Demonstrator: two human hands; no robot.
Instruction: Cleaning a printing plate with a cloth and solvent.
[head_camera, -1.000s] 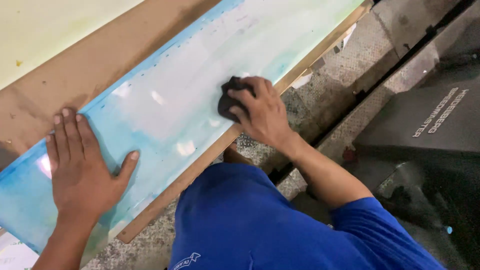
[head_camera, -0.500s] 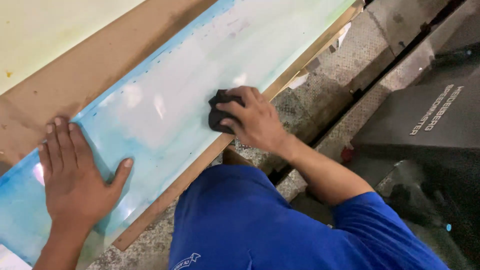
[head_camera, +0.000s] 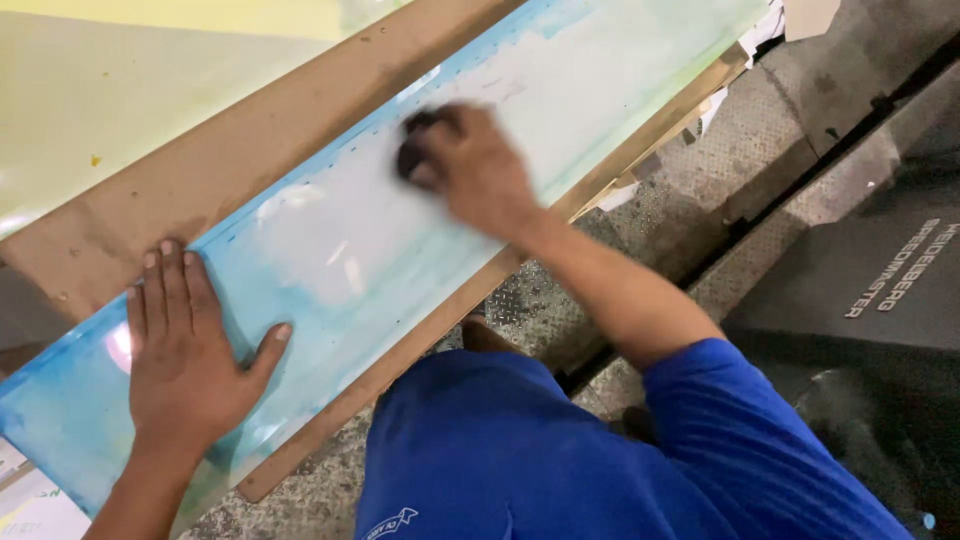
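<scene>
**Dark pad worked across a long blue-green sheet**

A person in a blue shirt (head_camera: 560, 450) leans over a long, glossy blue-green sheet (head_camera: 330, 260) lying on a brown board (head_camera: 230, 160). The sheet's long axis runs from about 8 o'clock to 2 o'clock across the view. The right hand (head_camera: 475, 170), blurred, has its fingers curled and clamped on a small dark pad (head_camera: 412, 150), which sits at the hand's 10 o'clock side, near the sheet's far edge. That arm reaches out from 5 o'clock, elbow bent. The left hand (head_camera: 185, 350) lies flat at the sheet's 8 o'clock end, fingers together and pointing to 12, thumb spread toward 2 o'clock. The right hand is plainly the nearer to the pad. Grey patterned flooring (head_camera: 700, 190) shows beyond the board.
</scene>
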